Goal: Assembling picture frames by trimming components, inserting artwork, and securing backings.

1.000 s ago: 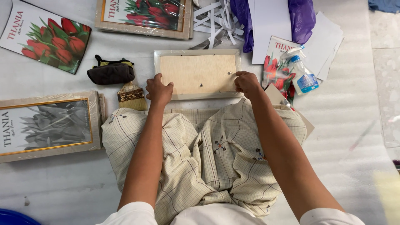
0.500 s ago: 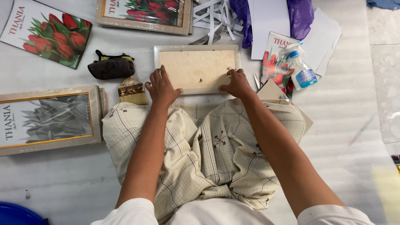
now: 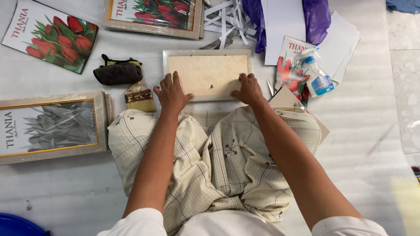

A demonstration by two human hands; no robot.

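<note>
A pale picture frame (image 3: 208, 53) lies face down on the white floor in front of my knees, its light wooden backing board (image 3: 210, 72) facing up. My left hand (image 3: 171, 92) lies flat on the frame's lower left corner, fingers spread. My right hand (image 3: 247, 88) presses on the lower right edge of the backing, fingers curled down on it. Neither hand grips anything. My checked trousers (image 3: 218, 161) fill the middle of the view.
A paintbrush (image 3: 139, 98) and a dark pouch (image 3: 118, 72) lie left of the frame. Wrapped framed pictures (image 3: 52, 126) sit at far left and top (image 3: 153, 15). A tulip print (image 3: 50, 37), a spray bottle (image 3: 318, 79), paper strips (image 3: 227, 19), white sheets and purple plastic lie around.
Both hands slid from the frame's near edge up onto the backing board, the left spreading flat, the right moving to the right edge. The frame stayed put.
</note>
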